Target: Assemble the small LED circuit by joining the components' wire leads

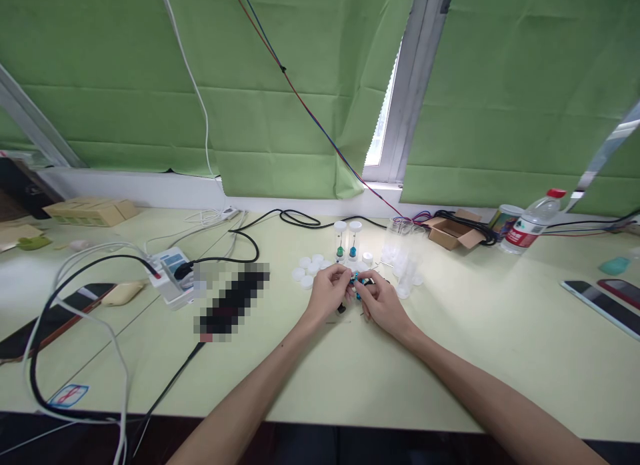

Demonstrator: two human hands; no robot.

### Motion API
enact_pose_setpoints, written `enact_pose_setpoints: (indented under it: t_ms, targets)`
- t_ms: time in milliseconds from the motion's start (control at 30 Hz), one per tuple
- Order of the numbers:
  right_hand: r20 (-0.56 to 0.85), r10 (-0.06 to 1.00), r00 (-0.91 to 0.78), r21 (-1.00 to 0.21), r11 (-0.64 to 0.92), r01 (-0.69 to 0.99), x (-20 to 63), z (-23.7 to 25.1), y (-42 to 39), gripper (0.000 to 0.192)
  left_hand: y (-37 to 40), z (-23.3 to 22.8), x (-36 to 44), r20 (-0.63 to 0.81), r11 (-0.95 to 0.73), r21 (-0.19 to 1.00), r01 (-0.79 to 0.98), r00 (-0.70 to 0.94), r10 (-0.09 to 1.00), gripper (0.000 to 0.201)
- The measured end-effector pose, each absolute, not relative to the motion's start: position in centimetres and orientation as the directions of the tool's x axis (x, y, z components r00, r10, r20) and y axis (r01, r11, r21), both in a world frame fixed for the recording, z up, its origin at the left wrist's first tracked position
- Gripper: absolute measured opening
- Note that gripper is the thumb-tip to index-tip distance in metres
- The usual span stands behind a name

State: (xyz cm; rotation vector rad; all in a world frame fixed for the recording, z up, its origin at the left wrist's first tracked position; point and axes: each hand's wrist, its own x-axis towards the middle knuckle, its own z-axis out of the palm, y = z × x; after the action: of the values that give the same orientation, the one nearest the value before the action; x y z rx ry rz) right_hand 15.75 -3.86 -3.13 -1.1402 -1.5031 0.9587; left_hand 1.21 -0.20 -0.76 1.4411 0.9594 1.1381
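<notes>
My left hand point(329, 291) and my right hand point(384, 303) meet over the middle of the table, both closed in a pinch. Between their fingertips is a small blue part point(357, 279), mostly hidden, so its kind does not show. A small black piece point(341, 308) lies under the fingers. Just behind stand two clear tubes with white caps, one holding a green-ended item point(341, 251), the other a blue-ended item point(353, 251). Loose white caps point(307, 282) lie left of my left hand. Clear tubes point(404, 288) stand and lie beyond my right hand.
A power strip point(173, 278) with tangled cables sits at left, near a pixelated dark object point(235, 301). An opened cardboard box point(455, 233), a can point(506, 219) and a water bottle point(533, 223) stand at back right. Phones point(603, 308) lie far right.
</notes>
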Motion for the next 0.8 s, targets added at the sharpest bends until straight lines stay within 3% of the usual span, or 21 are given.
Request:
enact_pose_setpoints:
  t_ms: [400,800]
  targets:
    - [0.257,0.962,-0.091,-0.944,0.270,0.192,15.75,-2.91,-3.87,0.028,-0.05,-1.12,1.21,0.172,-0.173,0.985,-0.021,0.257,0.951,0.026]
    - [0.278,0.958,-0.071,-0.930,0.287,0.230,15.78,-3.23,-3.66,0.041,-0.13,-1.08,1.15,0.173,-0.174,0.985,-0.022,0.285,0.943,0.025]
